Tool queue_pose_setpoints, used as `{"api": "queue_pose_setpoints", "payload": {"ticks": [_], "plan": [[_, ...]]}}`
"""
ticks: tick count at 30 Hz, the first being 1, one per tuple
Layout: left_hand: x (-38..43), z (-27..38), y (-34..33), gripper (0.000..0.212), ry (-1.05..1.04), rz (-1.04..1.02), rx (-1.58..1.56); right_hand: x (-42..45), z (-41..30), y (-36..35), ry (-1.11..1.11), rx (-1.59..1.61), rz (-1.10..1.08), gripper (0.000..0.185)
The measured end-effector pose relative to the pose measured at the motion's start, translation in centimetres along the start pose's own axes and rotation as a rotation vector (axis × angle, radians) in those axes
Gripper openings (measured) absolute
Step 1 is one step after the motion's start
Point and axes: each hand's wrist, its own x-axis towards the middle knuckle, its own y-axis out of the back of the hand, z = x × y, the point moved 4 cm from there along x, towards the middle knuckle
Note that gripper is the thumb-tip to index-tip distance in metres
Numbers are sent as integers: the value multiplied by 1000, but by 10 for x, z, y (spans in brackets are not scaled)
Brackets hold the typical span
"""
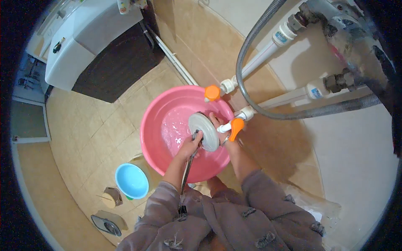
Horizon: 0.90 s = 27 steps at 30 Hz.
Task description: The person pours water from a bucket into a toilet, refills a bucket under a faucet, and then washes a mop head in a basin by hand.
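A pale grey round lid or disc (205,133) is held tilted over a pink plastic basin (147,125) with shallow water in it. My left hand (190,146) grips the dark fitting at the disc's middle. From below that hand a dark, shiny strip (186,172) runs down towards my lap; whether it joins the disc cannot be told. My right hand (220,127) is at the disc's far edge, partly hidden behind it and under the white tap spout (223,128). A thin band circles the right wrist. Whether water runs from the spout is unclear.
Orange valve handles (237,128) on white pipes jut over the basin's right rim. A grey corrugated hose (243,78) loops above. Left of the basin stand a light blue bowl (132,180), a small tan container (110,199) and a grey-lidded box (106,224). A white cabinet (66,59) stands upper left.
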Motion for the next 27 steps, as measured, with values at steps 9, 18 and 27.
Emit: {"api": "queue_pose_setpoints", "payload": {"ticks": [9, 18, 27], "plan": [[-5, 4, 9, 51, 76, 112, -77, -19, -48, -17, -252, 256, 148, 43], [6, -8, 3, 54, 71, 80, -69, -33, -40, -20, -351, 610, 221, 43], [-1, 0, -1, 51, 46, 64, -57, -1, 29, -3, -386, 249, -18, 29]]}}
